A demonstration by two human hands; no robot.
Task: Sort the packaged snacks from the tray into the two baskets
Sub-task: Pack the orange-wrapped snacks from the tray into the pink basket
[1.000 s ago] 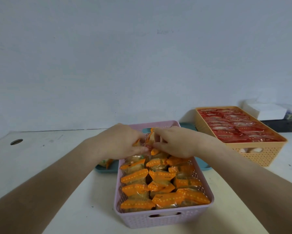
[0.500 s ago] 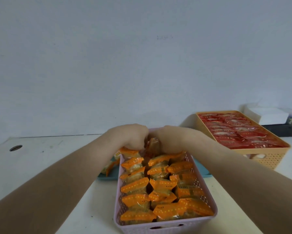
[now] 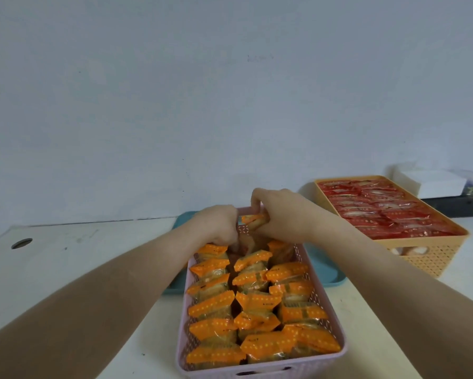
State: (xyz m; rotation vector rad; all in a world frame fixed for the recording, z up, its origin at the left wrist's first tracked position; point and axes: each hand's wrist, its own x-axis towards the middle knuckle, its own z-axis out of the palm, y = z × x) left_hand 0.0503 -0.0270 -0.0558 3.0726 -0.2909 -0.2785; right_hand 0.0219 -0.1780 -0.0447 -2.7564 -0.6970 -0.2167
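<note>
Reaching to the far end of the pink basket (image 3: 216,374), both hands meet above the orange packets (image 3: 257,299) that fill it in three rows. The right hand (image 3: 290,217) curls its fingers (image 3: 255,199) round a single packet (image 3: 253,219), held just above the far rim. The left hand (image 3: 216,225) is bent down among the packets; one cannot tell if it grips anything. A teal tray (image 3: 322,269) lies partly under this basket. On the worktop (image 3: 79,255) to the right stands an orange basket (image 3: 426,258) full of red packets (image 3: 388,212).
</note>
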